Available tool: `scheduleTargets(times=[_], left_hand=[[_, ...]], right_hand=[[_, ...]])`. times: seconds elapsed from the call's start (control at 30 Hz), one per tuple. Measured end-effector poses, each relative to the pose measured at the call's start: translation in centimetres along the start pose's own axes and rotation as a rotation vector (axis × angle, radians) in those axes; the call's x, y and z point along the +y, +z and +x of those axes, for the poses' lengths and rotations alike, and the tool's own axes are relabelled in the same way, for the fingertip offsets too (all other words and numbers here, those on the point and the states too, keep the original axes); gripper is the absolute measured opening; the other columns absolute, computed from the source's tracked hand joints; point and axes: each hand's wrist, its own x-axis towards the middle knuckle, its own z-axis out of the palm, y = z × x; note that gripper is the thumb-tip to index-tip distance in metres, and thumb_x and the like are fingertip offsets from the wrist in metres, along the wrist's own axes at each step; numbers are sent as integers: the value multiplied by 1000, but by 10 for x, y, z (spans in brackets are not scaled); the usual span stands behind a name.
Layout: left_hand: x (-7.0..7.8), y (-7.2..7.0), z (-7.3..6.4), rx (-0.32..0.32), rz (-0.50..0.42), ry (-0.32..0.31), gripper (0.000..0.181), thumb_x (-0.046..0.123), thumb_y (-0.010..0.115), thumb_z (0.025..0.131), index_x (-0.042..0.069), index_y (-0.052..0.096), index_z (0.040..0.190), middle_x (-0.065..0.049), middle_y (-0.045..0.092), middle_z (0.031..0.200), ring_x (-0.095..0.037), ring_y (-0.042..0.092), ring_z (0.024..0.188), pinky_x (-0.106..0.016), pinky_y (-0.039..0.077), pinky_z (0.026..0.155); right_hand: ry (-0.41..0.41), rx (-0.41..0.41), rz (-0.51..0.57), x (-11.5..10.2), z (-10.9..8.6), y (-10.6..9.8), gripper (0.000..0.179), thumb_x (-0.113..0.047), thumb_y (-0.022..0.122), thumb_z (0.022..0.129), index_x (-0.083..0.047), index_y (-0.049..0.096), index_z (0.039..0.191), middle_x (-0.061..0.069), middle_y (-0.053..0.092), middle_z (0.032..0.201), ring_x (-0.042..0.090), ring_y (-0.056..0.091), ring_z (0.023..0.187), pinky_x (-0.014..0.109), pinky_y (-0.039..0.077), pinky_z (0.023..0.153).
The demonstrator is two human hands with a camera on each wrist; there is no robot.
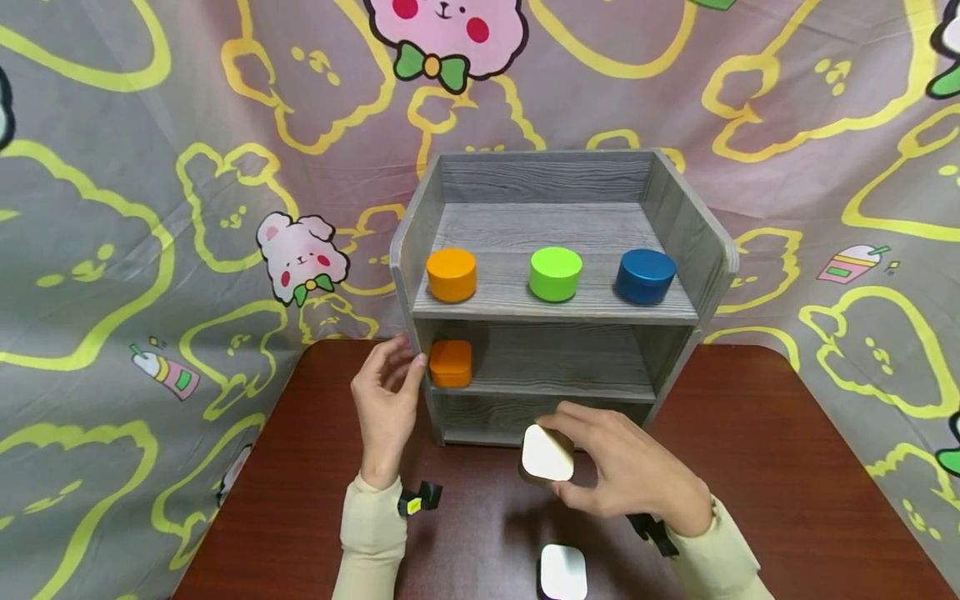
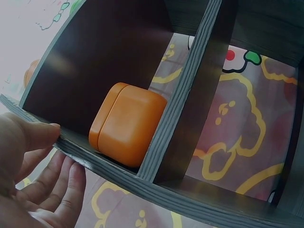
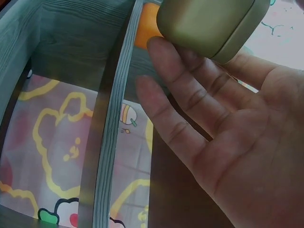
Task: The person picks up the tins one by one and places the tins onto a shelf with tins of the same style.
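My left hand point(image 1: 386, 404) is at the left side panel of a grey wooden shelf unit point(image 1: 562, 312), gripping its front edge between thumb and fingers. Beside it, an orange rounded-square tin point(image 2: 130, 123) stands at the left end of the middle shelf. My right hand point(image 1: 622, 458) pinches a gold rounded-square tin point(image 3: 209, 28) with a lid, held up before the lower shelf; in the head view its top shines pale. Below, on the table, lies another rounded-square tin point(image 1: 563, 572) with a white-looking top, partly cut off by the frame.
Across the top shelf stand an orange round tin point(image 1: 452, 275), a green round tin point(image 1: 555, 274) and a blue round tin point(image 1: 646, 276). The unit stands on a dark red-brown table point(image 1: 795, 467). Behind hangs a cartoon-patterned cloth point(image 1: 150, 250).
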Motion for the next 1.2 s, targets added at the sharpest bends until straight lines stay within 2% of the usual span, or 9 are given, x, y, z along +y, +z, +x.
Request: scheduleTargets(times=[0.17,0.37,0.7,1.0,1.2], left_hand=[[0,0,0,-2,7,2,27,0,77,91,-5,72,118,-19,71,112,-5,69,98,-15,61,88],[0,1,0,5,8,4,26,-1,77,92,-4,72,117,-21,72,112,-4,69,98,-15,61,88],[0,0,1,2,7,-3,29,-1,78,90,-5,72,118,-22,72,113,-4,69,98,-15,61,87],[0,-1,0,-4,9,-9,29,1,78,91,-3,72,119,-16,72,113,-6,69,99,-15,61,88],[0,-1,1,0,8,-9,29,0,78,91,-4,72,119,-22,72,113,-5,69,98,-15,61,87]], right_hand=[[11,3,-3,1,3,-1,58,-28,84,70,-16,67,123,-18,54,95,-4,47,75,11,42,66],[33,18,-23,3,5,-5,58,-30,85,70,-17,67,123,-19,57,101,-4,51,81,16,49,72],[51,39,25,11,11,-5,57,-27,85,73,-16,66,126,-16,59,102,-1,54,83,20,52,73],[62,58,35,18,15,-5,59,-24,84,73,-15,66,128,-15,61,107,-1,56,86,22,54,75],[88,98,0,20,18,-5,61,-24,84,70,-15,67,128,-12,63,111,0,57,90,25,55,76]])
